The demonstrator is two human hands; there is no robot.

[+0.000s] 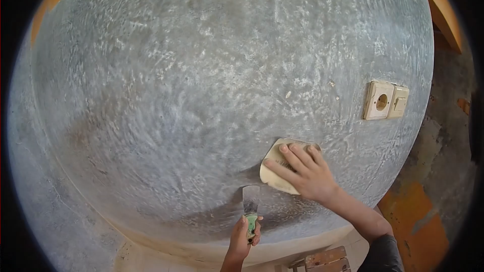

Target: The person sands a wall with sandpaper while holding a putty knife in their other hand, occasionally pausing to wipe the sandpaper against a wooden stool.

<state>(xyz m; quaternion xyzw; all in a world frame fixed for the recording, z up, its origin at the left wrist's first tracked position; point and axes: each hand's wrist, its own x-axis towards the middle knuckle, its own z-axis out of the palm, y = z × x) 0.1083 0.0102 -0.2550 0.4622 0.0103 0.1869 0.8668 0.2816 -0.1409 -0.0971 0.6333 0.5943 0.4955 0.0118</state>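
Observation:
Low in the view, my left hand (241, 236) is closed round the green handle of a putty knife (251, 199), its flat metal blade pointing up in front of the wall. To the right and higher, my right hand (308, 174) lies with spread fingers over a cream-coloured flat pad (275, 175), pressing it against the grey, mottled wall (201, 95). Dark printing shows on the pad between the fingers. The pad's underside is hidden.
A socket (379, 100) and a light switch (400, 103) are mounted on the wall at the right. A wooden slatted stool (327, 261) stands below. Beyond the wall's right edge is an orange and grey patchy surface (416, 221).

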